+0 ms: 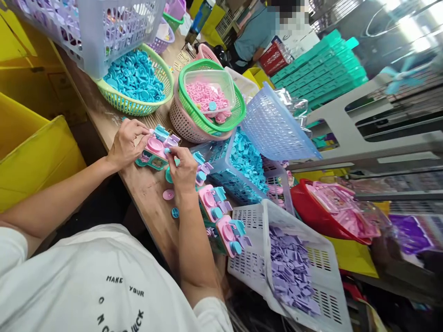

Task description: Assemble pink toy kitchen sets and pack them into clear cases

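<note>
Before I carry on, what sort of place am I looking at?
Probably a small toy assembly workshop: baskets of loose same-coloured parts, such as the blue pieces and purple pieces, crowd a wooden workbench, and several matching pink-and-teal toys stand in a row there.

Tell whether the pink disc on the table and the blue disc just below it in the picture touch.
Apart. The head view shows bare table between the pink disc and the blue disc.

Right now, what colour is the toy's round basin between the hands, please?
The basin is pink, clearest in the head view.
</note>
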Demonstrator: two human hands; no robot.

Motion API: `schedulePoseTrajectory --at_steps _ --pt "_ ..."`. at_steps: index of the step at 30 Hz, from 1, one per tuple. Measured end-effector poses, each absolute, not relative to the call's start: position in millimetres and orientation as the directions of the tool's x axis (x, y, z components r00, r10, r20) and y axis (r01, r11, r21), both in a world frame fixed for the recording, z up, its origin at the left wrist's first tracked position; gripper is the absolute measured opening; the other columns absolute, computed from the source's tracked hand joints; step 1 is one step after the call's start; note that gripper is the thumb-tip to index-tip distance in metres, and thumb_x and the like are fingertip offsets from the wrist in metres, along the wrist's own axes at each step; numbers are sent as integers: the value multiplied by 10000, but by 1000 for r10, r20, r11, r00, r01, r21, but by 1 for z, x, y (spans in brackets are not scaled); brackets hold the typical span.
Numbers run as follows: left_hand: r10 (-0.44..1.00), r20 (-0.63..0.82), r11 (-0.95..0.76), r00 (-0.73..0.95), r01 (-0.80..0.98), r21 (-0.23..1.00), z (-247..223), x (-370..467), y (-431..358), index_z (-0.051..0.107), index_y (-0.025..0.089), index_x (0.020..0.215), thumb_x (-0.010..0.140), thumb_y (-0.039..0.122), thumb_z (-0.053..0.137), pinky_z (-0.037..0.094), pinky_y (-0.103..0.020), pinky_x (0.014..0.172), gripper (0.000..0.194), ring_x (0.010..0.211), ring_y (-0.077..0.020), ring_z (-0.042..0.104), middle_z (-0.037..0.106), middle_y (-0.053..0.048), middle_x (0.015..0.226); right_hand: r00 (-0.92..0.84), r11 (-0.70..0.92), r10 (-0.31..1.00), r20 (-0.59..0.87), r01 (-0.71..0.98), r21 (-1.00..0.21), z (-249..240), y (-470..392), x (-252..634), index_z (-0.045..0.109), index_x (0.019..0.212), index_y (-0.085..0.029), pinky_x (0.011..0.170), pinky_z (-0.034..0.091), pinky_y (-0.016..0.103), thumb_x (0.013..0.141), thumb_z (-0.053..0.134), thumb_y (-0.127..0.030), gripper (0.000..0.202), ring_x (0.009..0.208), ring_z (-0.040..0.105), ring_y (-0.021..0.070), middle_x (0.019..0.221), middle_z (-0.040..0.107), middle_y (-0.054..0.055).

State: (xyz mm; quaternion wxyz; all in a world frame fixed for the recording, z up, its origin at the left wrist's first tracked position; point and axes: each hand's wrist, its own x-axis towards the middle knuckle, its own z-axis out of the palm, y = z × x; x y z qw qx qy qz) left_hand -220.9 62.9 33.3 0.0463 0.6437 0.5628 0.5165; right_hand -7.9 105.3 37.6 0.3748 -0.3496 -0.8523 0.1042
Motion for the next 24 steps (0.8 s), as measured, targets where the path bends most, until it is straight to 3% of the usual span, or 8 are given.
schedulePoseTrajectory --at_steps 4,8,13,17,22,24 --pt "776 607 -362 -169 668 650 32 -226 62 737 168 948 1001 382 519 494 -430 991 310 977 -228 644 724 -83 994 -557 739 674 486 525 -423 51 110 -2 727 1008 -210 821 541 323 997 590 -288 158 894 648 195 967 698 67" --pt "744 653 -375 -142 719 584 34 -222 49 721 198 996 995 386 537 471 -485 1025 264 1084 -260 611 704 -85 1079 -696 784 620 363 538 -308 71 116 -3 722 899 -222 824 506 330 994 588 -230 164 897 592 203 940 694 52" --pt "727 638 -630 254 617 472 21 -181 24 706 222 985 989 284 534 527 -452 917 184 992 -241 627 714 -80 1058 -760 794 608 228 583 -172 82 121 -16 678 768 -209 798 463 325 983 545 -145 261 844 531 209 825 638 42" --pt "641 615 -761 459 486 431 0 -143 17 696 184 876 990 207 504 548 -421 877 224 950 -246 609 720 -114 984 -694 726 686 220 671 -147 82 122 -26 703 853 -194 852 467 327 999 496 -115 265 885 543 209 874 643 50" --pt "641 662 -740 388 544 396 -4 -142 17 711 158 914 966 190 528 550 -428 822 193 938 -262 578 704 -134 968 -625 699 706 333 690 -188 88 75 -3 703 1104 -189 943 484 348 1016 551 -199 177 1048 570 230 1079 674 86" --pt "678 651 -697 343 580 421 0 -152 12 711 163 947 966 197 542 547 -415 816 173 925 -249 575 703 -129 979 -560 669 729 394 703 -239 80 32 23 688 1165 -192 922 505 349 1032 533 -241 210 1018 587 225 1061 676 88"
